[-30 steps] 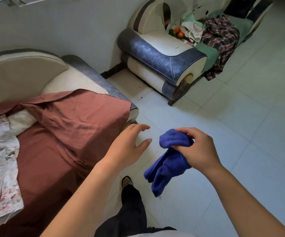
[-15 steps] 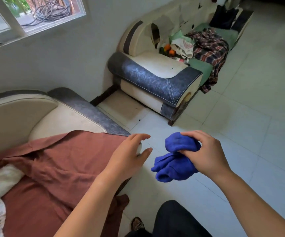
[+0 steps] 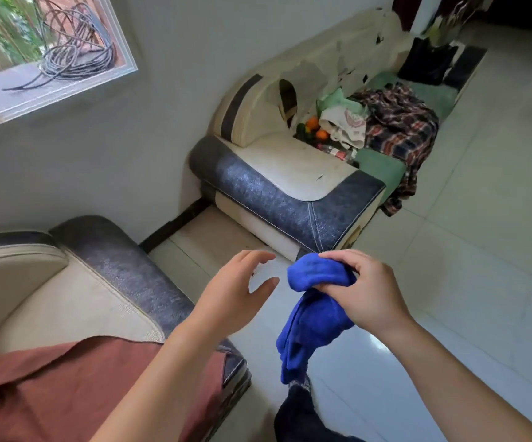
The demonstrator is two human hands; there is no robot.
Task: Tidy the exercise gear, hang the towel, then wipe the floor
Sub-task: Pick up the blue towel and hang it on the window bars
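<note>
A bright blue towel point(image 3: 314, 317) hangs bunched in front of me, above the pale tiled floor point(image 3: 469, 282). My right hand point(image 3: 367, 291) is shut on its upper part, fingers curled over the top fold, and the rest of the cloth dangles below the hand. Just left of the towel, my left hand point(image 3: 236, 295) is open with fingers spread, a small gap away from the cloth and holding nothing.
A cream and dark armchair point(image 3: 67, 291) with a rust-red cloth point(image 3: 76, 390) stands at the lower left. A matching sofa point(image 3: 293, 186) strewn with clothes and fruit runs along the wall ahead. A window point(image 3: 41, 49) with coiled cable is at the upper left. My leg point(image 3: 303, 416) is below.
My view has tilted upward, bringing the window and more of the far sofa into sight. The towel has stayed in my right hand, now hanging longer. My left hand remains open beside it.
</note>
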